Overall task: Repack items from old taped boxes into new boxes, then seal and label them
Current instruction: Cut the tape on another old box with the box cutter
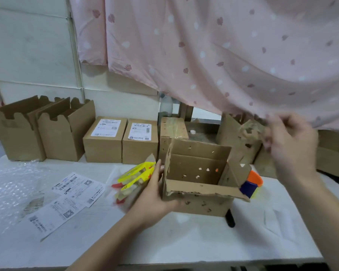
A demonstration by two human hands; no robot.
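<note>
An old, torn cardboard box (pixel 199 192) with holes stands open on the white table (pixel 184 241), and its inside looks empty. My left hand (pixel 157 194) grips the box's left side. Just left of it lie yellow packets (pixel 134 180) with red marks. My right hand (pixel 290 141) is raised at the right and pinches a crumpled strip of torn tape and cardboard (pixel 250 129). Behind the box's right flap sits an orange, blue and yellow tape dispenser (pixel 251 184).
Two open new boxes (pixel 41 130) stand at the back left, then two sealed, labelled boxes (pixel 121 141) and an old taped box (pixel 172 130). Shipping labels (pixel 67 200) and bubble wrap (pixel 10 184) lie on the left. A black marker (pixel 229 219) lies before the box. A pink curtain (pixel 223 55) hangs overhead.
</note>
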